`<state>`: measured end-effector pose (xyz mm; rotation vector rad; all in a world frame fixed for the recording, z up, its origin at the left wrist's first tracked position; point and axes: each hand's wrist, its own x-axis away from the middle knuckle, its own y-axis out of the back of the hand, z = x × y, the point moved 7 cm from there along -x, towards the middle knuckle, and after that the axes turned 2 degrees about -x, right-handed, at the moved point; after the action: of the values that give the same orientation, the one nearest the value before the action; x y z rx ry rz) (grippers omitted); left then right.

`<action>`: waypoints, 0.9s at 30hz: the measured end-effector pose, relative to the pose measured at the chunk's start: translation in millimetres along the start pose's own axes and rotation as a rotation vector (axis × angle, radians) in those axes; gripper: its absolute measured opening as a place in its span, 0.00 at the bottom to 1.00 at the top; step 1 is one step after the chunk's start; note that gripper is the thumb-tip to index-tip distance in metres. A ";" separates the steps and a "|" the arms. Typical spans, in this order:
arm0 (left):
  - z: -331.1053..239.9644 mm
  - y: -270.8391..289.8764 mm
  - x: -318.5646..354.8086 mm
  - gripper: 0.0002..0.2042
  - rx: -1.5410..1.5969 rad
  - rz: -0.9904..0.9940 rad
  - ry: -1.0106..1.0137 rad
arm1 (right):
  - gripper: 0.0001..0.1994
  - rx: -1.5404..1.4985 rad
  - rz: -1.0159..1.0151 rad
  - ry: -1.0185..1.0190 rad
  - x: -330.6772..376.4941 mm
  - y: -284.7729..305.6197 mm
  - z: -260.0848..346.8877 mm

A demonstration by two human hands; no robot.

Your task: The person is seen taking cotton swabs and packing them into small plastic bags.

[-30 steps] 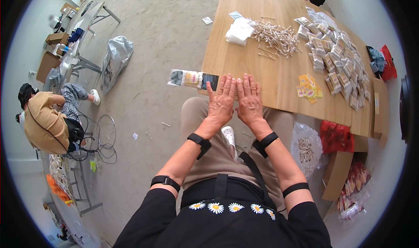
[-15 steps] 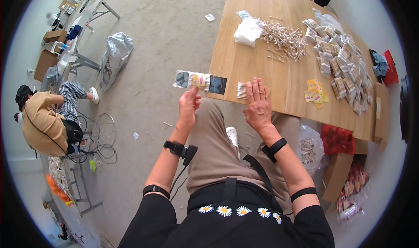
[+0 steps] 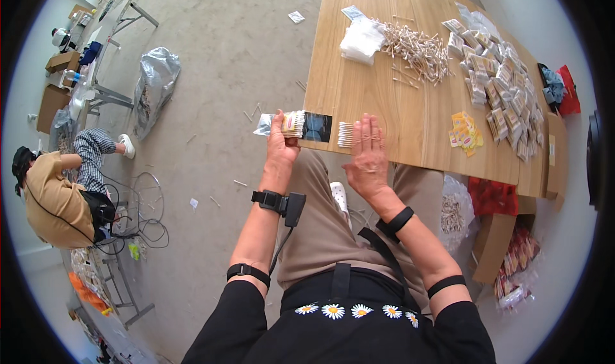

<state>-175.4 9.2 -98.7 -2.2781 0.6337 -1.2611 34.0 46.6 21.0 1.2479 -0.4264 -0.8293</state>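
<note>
My left hand [image 3: 280, 149] is closed on a packet of cotton swabs [image 3: 293, 124], held just off the table's left edge. Its thumb lies across the clear plastic, and a yellow and white label shows behind the swabs. From the packet's right end a dark, glossy flat piece [image 3: 317, 127] reaches over the table corner. A short row of loose cotton swabs [image 3: 345, 134] lies side by side on the wood, a small gap away from that piece. My right hand [image 3: 367, 162] rests flat, fingers stretched out together, against the right end of this row.
On the wooden table [image 3: 410, 146] are a stack of clear bags [image 3: 360, 41], a heap of loose cotton swabs [image 3: 419, 51], yellow label cards [image 3: 466, 133] and a large pile of filled packets [image 3: 503, 85]. A co-worker [image 3: 61, 197] sits at far left. Cardboard boxes [image 3: 496, 245] stand below right.
My right hand and the row of swabs have moved left, nearer the packet. My left hand has come up, its thumb now over the packet's plastic.
</note>
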 end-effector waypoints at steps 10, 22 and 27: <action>1.1 -5.3 -0.7 0.10 0.073 0.091 0.047 | 0.54 0.068 -0.062 0.014 -35.6 -37.3 52.3; -19.4 -18.6 24.8 0.10 -0.105 0.020 -0.252 | 0.54 0.006 -0.117 -0.012 -47.9 -49.7 71.7; -22.3 -22.5 29.5 0.10 -0.130 0.016 -0.296 | 0.56 -0.077 -0.110 -0.024 -48.7 -41.3 72.5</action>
<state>-176.8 5.8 -55.6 -2.4943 0.6392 -0.8721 -60.8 31.8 10.3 1.1992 -0.3438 -0.9466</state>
